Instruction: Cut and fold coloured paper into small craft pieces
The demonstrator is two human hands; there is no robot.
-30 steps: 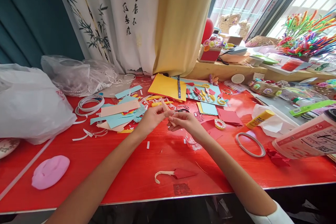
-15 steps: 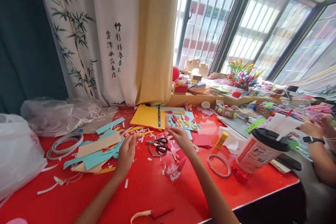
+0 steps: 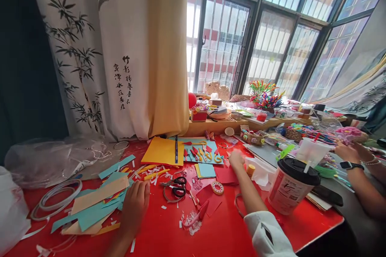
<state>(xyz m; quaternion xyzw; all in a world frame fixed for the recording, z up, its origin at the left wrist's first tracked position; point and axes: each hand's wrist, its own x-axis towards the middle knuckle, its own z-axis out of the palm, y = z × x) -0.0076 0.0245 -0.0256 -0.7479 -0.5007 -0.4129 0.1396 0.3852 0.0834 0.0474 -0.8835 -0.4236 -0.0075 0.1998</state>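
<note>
My left hand [image 3: 137,198] rests on the red table beside a pile of turquoise and tan paper strips [image 3: 101,196]; its fingers are curled together and nothing shows in them. My right hand [image 3: 237,158] reaches out near the far side, smeared by motion, so its fingers cannot be made out. Close to it are a yellow glue stick [image 3: 250,169], red paper [image 3: 226,176] and a light-blue sheet [image 3: 188,155] bearing red and yellow paper pieces. Between my hands lie black-handled scissors [image 3: 178,188], a round white-and-red roll [image 3: 217,187] and a folded red paper piece [image 3: 202,211].
A lidded paper cup [image 3: 292,188] stands at the right. A yellow sheet [image 3: 159,151] lies near the curtain. Coiled white tubing [image 3: 57,200] and plastic bags [image 3: 51,160] are at the left. Another person's hands [image 3: 346,150] work at the far right, near a phone [image 3: 327,195].
My right hand has moved right, from above the scissors toward the glue stick. The left hand has come down beside the paper strips, its fingers more curled. The view has tilted up.
</note>
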